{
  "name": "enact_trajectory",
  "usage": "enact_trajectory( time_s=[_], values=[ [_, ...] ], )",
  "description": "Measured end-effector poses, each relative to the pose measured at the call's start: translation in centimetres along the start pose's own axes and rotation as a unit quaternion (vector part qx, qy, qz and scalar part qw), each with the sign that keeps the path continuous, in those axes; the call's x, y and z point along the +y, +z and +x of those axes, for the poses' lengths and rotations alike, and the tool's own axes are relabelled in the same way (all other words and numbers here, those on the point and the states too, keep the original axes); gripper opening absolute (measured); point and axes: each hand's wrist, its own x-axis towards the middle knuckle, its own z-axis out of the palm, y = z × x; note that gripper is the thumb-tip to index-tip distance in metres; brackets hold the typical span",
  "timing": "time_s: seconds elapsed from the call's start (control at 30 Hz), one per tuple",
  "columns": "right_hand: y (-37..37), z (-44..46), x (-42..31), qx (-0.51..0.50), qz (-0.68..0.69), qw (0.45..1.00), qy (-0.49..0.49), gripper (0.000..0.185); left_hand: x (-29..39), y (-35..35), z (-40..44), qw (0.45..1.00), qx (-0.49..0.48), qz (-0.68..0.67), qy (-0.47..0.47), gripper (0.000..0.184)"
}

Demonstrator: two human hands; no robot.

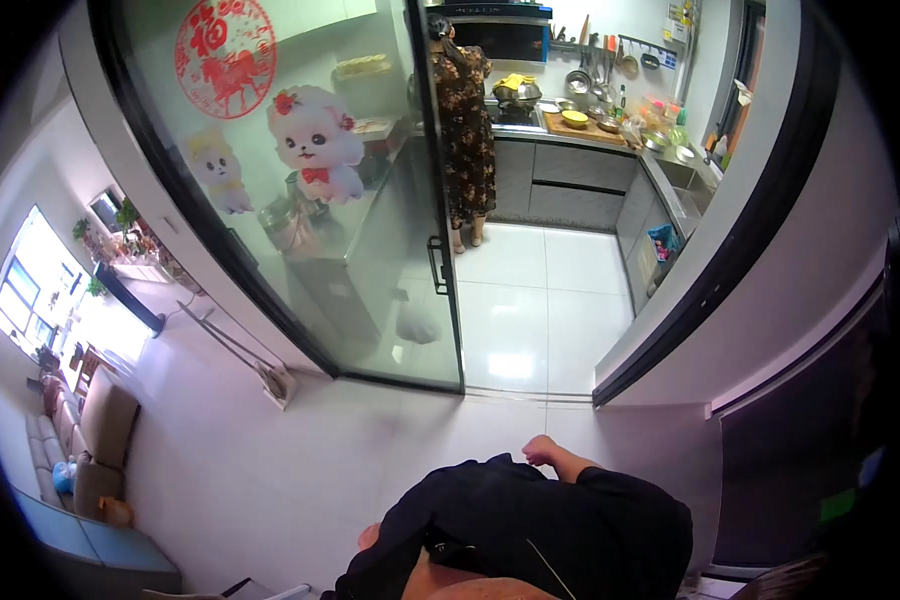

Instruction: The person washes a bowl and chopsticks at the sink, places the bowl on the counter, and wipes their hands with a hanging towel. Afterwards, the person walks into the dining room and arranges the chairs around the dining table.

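Observation:
My right hand (541,450) reaches out past the black top (560,530) at the bottom of the view, over the pale tiled floor. Its fingers look curled in, but they are too small and blurred to make out, and no object shows in it. Of my left hand (368,536) only a small patch of skin shows at the left edge of the top; its fingers are hidden. Ahead of me is the glass sliding door (370,300) with a black handle (438,265), apart from both hands.
Beyond the doorway, a person (465,120) in a flowered dress stands by the stove (515,115). A counter carries a yellow bowl (575,118) and a sink (685,185). At left are a broom and dustpan (275,385) and a sofa (105,425).

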Motion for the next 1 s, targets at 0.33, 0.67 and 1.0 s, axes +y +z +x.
enact_trajectory(
  time_s=[0.33, 0.67, 1.0],
  values=[
    [-3.4, -8.7, -0.1, -0.168, 0.033, 0.984, 0.058, 0.02, 3.4, 0.6, 2.0, 0.996, 0.082, -0.023, 0.004, 0.029],
    [-1.9, -9.4, 1.0, -0.064, -0.026, 0.993, 0.094, 0.022, 4.3, 0.0, 0.7, 1.0, 0.025, -0.011, -0.015, 0.029],
    [-3.1, -8.8, -3.3, -0.091, 0.009, 0.992, 0.088, 0.024, 3.3, -1.9, 1.0, 0.999, 0.041, -0.008, 0.009, 0.025]
  ],
)
